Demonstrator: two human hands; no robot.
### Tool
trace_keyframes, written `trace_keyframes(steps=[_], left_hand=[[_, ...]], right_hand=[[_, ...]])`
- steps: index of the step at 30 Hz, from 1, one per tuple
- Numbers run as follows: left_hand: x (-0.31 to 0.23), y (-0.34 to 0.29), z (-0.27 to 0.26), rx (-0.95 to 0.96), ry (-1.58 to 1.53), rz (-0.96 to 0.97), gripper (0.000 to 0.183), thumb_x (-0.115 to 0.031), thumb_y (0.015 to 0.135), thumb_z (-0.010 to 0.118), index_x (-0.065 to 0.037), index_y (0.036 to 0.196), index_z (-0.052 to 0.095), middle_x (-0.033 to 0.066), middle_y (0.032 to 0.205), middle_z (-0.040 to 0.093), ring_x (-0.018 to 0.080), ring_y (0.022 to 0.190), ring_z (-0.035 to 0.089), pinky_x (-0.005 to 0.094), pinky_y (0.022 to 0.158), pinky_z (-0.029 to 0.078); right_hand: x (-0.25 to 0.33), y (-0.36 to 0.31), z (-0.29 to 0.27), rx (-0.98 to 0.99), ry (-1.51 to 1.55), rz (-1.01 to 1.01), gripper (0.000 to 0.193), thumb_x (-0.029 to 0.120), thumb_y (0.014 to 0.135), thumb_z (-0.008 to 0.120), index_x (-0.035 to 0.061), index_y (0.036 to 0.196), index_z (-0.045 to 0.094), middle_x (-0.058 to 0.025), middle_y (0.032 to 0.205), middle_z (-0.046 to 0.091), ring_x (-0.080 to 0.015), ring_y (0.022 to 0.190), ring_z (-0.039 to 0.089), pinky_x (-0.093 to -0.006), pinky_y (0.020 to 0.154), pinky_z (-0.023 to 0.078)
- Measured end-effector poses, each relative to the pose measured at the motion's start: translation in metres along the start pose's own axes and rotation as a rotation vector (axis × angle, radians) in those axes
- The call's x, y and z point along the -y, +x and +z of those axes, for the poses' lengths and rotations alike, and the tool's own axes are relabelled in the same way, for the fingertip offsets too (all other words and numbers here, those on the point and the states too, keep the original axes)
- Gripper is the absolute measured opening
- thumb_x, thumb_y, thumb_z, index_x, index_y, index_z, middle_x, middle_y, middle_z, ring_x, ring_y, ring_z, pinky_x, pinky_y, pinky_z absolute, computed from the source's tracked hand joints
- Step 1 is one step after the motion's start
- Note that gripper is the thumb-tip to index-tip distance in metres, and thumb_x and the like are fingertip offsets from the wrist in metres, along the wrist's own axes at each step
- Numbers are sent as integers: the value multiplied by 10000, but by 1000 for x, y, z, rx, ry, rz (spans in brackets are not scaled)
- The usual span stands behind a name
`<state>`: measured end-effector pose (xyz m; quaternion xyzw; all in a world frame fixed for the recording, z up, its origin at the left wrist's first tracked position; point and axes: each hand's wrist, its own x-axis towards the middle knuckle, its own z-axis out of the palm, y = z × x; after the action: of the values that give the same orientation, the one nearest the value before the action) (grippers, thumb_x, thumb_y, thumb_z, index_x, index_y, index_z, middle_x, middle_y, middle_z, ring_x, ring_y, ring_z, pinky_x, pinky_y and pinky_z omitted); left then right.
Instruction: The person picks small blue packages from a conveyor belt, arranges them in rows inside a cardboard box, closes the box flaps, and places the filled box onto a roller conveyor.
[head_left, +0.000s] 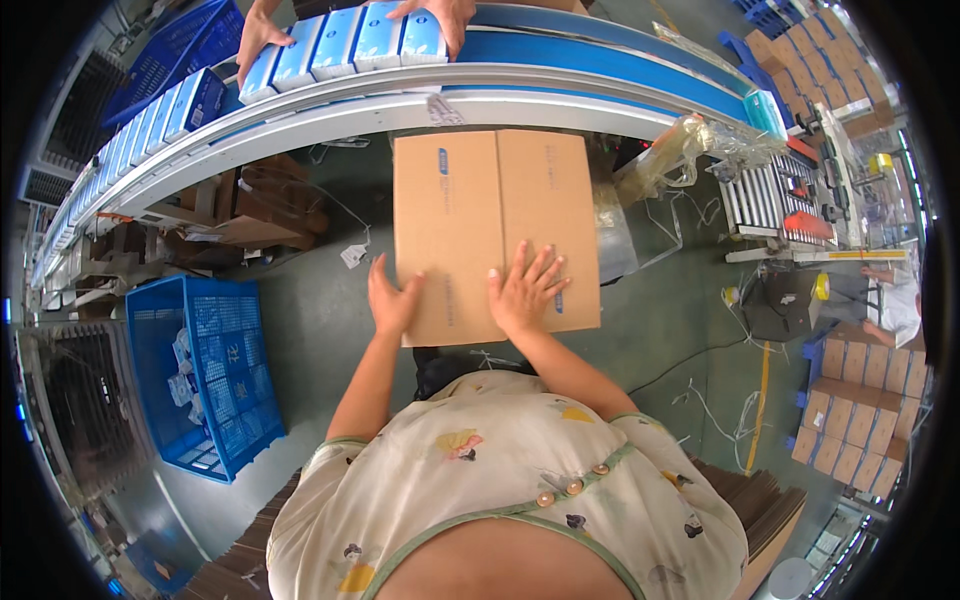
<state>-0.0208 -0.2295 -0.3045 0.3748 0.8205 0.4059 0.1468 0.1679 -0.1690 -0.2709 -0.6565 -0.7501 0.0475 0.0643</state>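
A brown cardboard box, its top flaps meeting along a middle seam, stands in front of me against the conveyor. My right hand lies flat on the near part of the right flap, fingers spread. At the box's near left edge is my left hand, thumb on the cardboard and fingers stretched along the side. Beyond the box, another person's hands press a row of blue-and-white packs together from both ends on the conveyor.
A blue conveyor belt with a pale metal rail crosses the far side, carrying more packs at left. A blue plastic crate stands on the floor at left. Stacked cartons, a roller track and another person are at right.
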Motion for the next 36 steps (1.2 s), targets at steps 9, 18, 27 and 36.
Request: trace_keyframes(steps=[9, 18, 27, 36], left_hand=[[-142, -177, 86, 403, -790, -770, 577, -441, 842, 472, 5, 1203, 410, 148, 1146, 503, 263, 1039, 479, 399, 892, 381], [-154, -3, 117, 31, 435, -192, 562, -428, 859, 422, -12, 1236, 384, 205, 1159, 498, 400, 1028, 489, 467, 849, 389], [-117, 41, 104, 71, 476, -268, 546, -513, 880, 302, -77, 1059, 578, 157, 1001, 606, 334, 899, 580, 406, 780, 451], [-90, 87, 67, 94, 291, -197, 634, -548, 870, 293, -31, 1134, 548, 182, 1070, 582, 340, 969, 553, 369, 829, 417]], right_hand=[[-182, 77, -32, 95, 85, -681, 709, 489, 729, 534, 194, 1336, 314, -149, 1403, 207, -426, 1282, 123, -638, 984, 66], [-234, 104, -51, 201, 166, -941, 679, 499, 693, 563, 284, 1305, 364, -54, 1404, 250, -307, 1309, 159, -542, 1048, 79], [-215, 64, -67, -72, 409, -542, 407, 240, 742, 531, 78, 1115, 505, -128, 1190, 486, -285, 1139, 415, -485, 967, 285], [-248, 25, 175, 16, 1313, 1006, 430, 327, 902, 337, 42, 1187, 486, -162, 1223, 471, -300, 1084, 467, -389, 908, 346]])
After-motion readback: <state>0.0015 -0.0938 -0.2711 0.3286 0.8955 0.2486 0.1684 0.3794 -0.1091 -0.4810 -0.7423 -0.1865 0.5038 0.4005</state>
